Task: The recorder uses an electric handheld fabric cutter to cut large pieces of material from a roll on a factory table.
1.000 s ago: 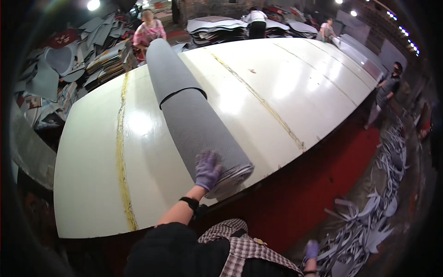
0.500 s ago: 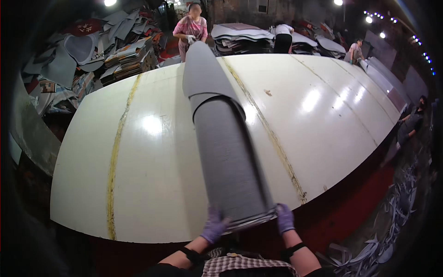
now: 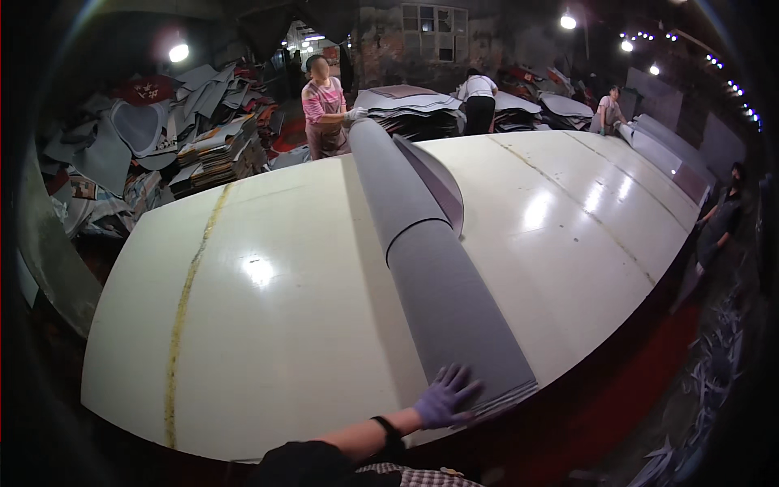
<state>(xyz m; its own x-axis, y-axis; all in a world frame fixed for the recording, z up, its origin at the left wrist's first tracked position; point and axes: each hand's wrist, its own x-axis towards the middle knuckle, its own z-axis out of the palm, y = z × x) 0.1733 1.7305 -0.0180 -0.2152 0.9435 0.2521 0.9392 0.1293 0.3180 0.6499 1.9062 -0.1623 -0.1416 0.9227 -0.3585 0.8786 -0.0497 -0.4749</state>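
The purple-gloved left hand (image 3: 444, 398) lies with fingers spread at the near end of the grey sheet roll (image 3: 450, 300), whose long axis runs away from it, slanting left toward a co-worker (image 3: 323, 114); the right hand is out of view.

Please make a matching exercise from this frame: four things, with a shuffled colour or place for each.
Things:
1. left hand
2. roll
3. table
4. window

Descriptions:
A. cream and shiny
B. in the back wall
C. purple-gloved
D. grey, lying across the table

Pairs: 1-C, 2-D, 3-A, 4-B
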